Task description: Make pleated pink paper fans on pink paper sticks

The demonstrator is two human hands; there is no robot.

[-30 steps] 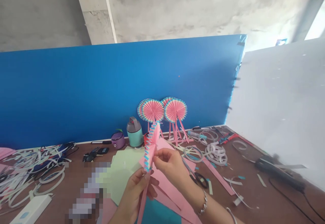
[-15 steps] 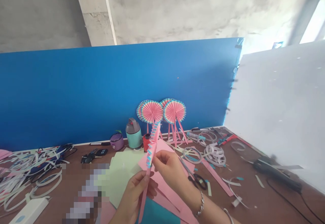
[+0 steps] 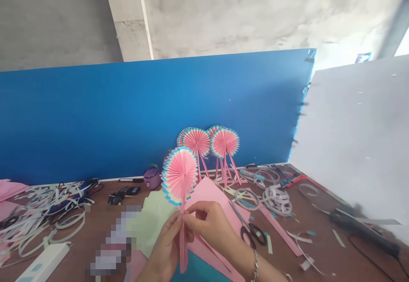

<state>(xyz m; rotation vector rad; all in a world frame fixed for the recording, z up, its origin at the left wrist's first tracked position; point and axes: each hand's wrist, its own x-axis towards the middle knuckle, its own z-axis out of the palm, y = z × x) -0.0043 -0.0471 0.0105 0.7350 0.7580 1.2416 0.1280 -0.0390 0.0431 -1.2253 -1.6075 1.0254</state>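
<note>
A round pleated paper fan [image 3: 181, 173], pink with a white and blue zigzag edge, faces me, upright on its pink paper handle. My left hand [image 3: 169, 241] is closed around the handle below the disc. Thumb and fingers of my right hand [image 3: 209, 222] pinch the same handle just under the disc. Beneath the hands lie pink paper sheets [image 3: 207, 192], a teal sheet [image 3: 198, 269] and pale green sheets [image 3: 153, 214]. Behind, several finished-looking pink fans [image 3: 225, 142] lean against the blue panel [image 3: 128, 116].
Black-handled scissors [image 3: 254, 234] lie right of the hands, near a pink strip [image 3: 281, 228] and curled white strips [image 3: 277, 199]. A glue gun [image 3: 364, 228] is far right. Left are keys [image 3: 118, 196], a purple pot [image 3: 151, 178], a white power strip [image 3: 44, 263] and tangled strips [image 3: 19, 222].
The fan has turned from edge-on to facing me, showing its round pleated disc. My right hand has moved from the fan's lower edge down to the handle, close to my left hand.
</note>
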